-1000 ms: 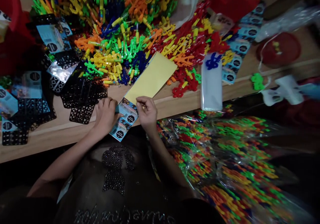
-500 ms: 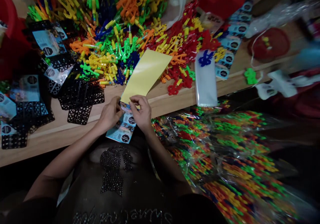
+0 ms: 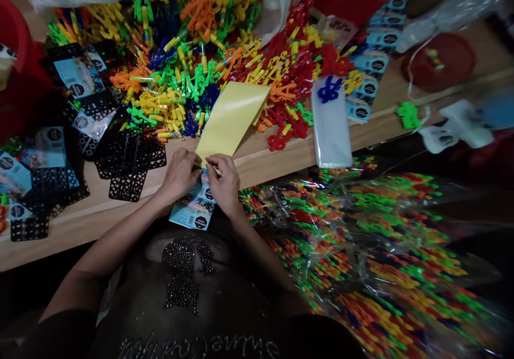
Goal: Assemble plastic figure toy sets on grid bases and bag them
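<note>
Between my hands is a long strip of printed cards [image 3: 188,213], blue with black octagon marks on the near part. Its far part folds over to show a plain yellow back [image 3: 233,114]. My left hand [image 3: 181,174] pinches the strip's left edge near the fold. My right hand [image 3: 225,182] grips the right edge there, thumb and fingers pressed together. The near end of the strip hangs past the table edge over my dark shirt. Just beyond the yellow part lies a heap of small plastic toys [image 3: 196,78] in green, yellow, orange, blue and red.
Black perforated plastic pieces [image 3: 127,158] lie left on the wooden table [image 3: 104,209]. A stack of clear bags [image 3: 332,129] with a blue toy on top sits right. Farther right are a card strip [image 3: 370,75] and red lid [image 3: 445,59]. Filled bags [image 3: 345,246] lie below the table.
Both hands have shifted slightly away from me along the strip, and my fingers now cover more of the fold. The view has turned a little.
</note>
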A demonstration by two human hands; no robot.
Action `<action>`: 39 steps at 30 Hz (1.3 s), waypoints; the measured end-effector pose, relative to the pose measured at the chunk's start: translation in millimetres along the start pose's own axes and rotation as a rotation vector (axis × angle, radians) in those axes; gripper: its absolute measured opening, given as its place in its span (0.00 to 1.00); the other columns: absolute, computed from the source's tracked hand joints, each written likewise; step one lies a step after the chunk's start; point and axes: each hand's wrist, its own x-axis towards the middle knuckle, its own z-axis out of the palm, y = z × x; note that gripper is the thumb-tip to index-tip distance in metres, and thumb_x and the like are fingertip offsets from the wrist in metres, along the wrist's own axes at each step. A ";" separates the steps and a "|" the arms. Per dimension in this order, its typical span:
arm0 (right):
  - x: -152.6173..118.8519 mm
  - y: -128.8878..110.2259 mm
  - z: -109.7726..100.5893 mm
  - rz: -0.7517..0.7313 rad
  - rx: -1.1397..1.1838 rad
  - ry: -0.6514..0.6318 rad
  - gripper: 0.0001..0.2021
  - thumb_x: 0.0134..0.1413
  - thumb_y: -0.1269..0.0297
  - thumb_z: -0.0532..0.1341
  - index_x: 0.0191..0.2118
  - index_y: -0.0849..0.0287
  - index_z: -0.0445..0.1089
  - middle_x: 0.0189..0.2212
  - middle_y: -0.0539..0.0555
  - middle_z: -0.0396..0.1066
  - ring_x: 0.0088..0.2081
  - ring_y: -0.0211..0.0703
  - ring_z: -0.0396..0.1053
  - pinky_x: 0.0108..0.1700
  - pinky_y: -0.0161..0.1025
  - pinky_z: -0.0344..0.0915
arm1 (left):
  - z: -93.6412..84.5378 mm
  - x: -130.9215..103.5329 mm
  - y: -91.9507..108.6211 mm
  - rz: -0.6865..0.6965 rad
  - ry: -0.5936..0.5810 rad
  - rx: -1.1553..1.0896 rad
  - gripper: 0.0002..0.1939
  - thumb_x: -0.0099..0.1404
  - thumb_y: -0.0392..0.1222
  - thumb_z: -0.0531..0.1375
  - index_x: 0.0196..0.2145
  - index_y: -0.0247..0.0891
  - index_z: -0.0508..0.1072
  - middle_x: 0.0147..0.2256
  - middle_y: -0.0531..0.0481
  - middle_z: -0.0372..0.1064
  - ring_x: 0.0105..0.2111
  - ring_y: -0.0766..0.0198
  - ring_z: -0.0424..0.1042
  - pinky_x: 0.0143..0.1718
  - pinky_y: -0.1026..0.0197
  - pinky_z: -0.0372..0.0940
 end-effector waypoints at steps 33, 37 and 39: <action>16.7 -24.9 -12.2 -0.045 0.045 -0.154 0.05 0.67 0.65 0.64 0.40 0.50 0.78 0.39 0.53 0.78 0.45 0.51 0.72 0.50 0.52 0.72 | -11.5 -25.1 7.3 -0.100 0.107 -0.733 0.14 0.65 0.53 0.67 0.32 0.39 0.82 0.35 0.49 0.77 0.38 0.61 0.73 0.40 0.60 0.66; 14.3 -27.1 -10.4 -0.055 0.013 -0.158 0.08 0.66 0.68 0.62 0.34 0.51 0.75 0.35 0.52 0.76 0.42 0.50 0.72 0.46 0.50 0.71 | -6.8 -23.2 13.6 -0.208 0.177 -0.717 0.15 0.63 0.52 0.66 0.26 0.38 0.77 0.28 0.52 0.70 0.31 0.64 0.65 0.31 0.62 0.58; 10.8 -28.0 -9.0 -0.055 0.023 -0.142 0.09 0.67 0.68 0.61 0.35 0.51 0.75 0.36 0.53 0.76 0.42 0.48 0.72 0.46 0.49 0.72 | -3.9 -21.0 14.3 -0.238 0.188 -0.732 0.15 0.62 0.50 0.65 0.24 0.38 0.74 0.25 0.55 0.64 0.28 0.66 0.61 0.28 0.63 0.54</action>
